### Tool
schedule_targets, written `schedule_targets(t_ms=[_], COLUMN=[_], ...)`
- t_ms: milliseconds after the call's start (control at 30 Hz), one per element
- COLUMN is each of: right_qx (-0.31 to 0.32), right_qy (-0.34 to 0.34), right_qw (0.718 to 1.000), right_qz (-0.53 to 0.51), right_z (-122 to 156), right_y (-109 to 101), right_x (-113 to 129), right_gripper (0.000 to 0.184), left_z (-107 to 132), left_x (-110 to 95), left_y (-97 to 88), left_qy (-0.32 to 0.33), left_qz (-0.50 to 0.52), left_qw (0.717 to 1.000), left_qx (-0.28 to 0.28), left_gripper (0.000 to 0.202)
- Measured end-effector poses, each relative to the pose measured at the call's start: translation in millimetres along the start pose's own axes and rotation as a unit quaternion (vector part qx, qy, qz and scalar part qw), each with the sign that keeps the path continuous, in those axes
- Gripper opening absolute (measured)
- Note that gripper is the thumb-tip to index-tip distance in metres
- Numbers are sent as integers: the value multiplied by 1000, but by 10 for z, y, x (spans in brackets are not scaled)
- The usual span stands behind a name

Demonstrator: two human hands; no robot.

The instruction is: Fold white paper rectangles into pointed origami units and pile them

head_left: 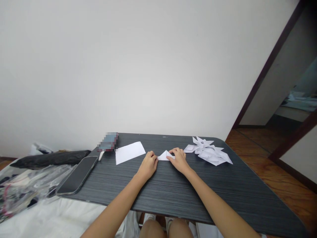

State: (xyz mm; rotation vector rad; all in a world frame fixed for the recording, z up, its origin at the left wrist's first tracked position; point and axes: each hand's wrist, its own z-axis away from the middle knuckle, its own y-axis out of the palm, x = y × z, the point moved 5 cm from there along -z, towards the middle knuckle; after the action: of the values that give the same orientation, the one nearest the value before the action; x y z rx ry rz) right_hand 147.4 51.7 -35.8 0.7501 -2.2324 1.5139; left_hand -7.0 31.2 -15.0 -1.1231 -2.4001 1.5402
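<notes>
Pinching small folded paper triangle (164, 155) at far middle of table (173, 195), left hand (148, 164) on its left corner, right hand (178, 160) on its right; judged mid-fold, calling for aligned edges.

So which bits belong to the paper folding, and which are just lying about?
In use: small white folded paper triangle between left hand and right hand; flat white paper sheet; pile of folded white paper shapes.
Lying about: black smartphone; long black fabric bundle; clear plastic bags.

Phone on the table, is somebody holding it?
No, the phone lies untouched at the table edge; the left hand and right hand touch a folded paper.
</notes>
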Motion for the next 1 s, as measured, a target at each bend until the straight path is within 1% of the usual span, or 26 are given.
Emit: schedule_targets(t_ms=[67, 133, 167, 200, 267, 333, 400, 467, 533, 700, 767, 800, 900, 933, 1000], right_qx=[-1, -8, -13, -18, -26, -28, -27, -27, -32, -23, -10, -3, 10, 16, 44], right_qy=[-19, -47, -59, -66, -72, -76, -83, -94, -106, -152, -170, -178, -193, -187, -158], right_qw=[998, 990, 984, 978, 970, 965, 961, 957, 956, 958, 958, 958, 958, 958, 949], right_qz=[-62, -136, -168, -195, -230, -249, -262, -272, -273, -243, -232, -226, -210, -217, -269], right_z=[-22, -30, -32, -34, -38, -43, -44, -39, -23, 60, 95, 109, 119, 108, 69], right_y=[12, -25, -55, -88, -142, -174, -192, -209, -235, -281, -280, -279, -291, -298, -306], right_x=[45, 101, 123, 139, 157, 168, 182, 201, 229, 357, 410, 432, 445, 423, 340], right_gripper=[16, 10, 9, 9, 10, 10, 10, 10, 9, 8, 10, 11, 12, 20, 45], left_z=[-15, -27, -30, -33, -46, -68, -81, -80, -72, -50, -42, -39, -35, -35, -39], left_x=[84, 196, 252, 296, 320, 258, 176, 128, 115, 174, 204, 219, 263, 277, 297], left_y=[-2, -7, -1, 15, 75, 130, 137, 116, 101, 133, 154, 161, 165, 163, 159], left_qy=[-31, -96, -135, -172, -220, -226, -219, -219, -230, -294, -318, -326, -337, -338, -337], left_qz=[49, 113, 155, 206, 328, 451, 536, 582, 607, 652, 656, 654, 640, 633, 622], left_qw=[998, 988, 977, 961, 918, 864, 815, 783, 760, 699, 685, 682, 691, 696, 706], left_qx=[-18, -48, -59, -63, -40, 3, 28, 31, 29, 17, 10, 4, -16, -22, -24], left_gripper=[15, 14, 16, 19, 23, 29, 36, 39, 38, 24, 17, 15, 10, 9, 9])
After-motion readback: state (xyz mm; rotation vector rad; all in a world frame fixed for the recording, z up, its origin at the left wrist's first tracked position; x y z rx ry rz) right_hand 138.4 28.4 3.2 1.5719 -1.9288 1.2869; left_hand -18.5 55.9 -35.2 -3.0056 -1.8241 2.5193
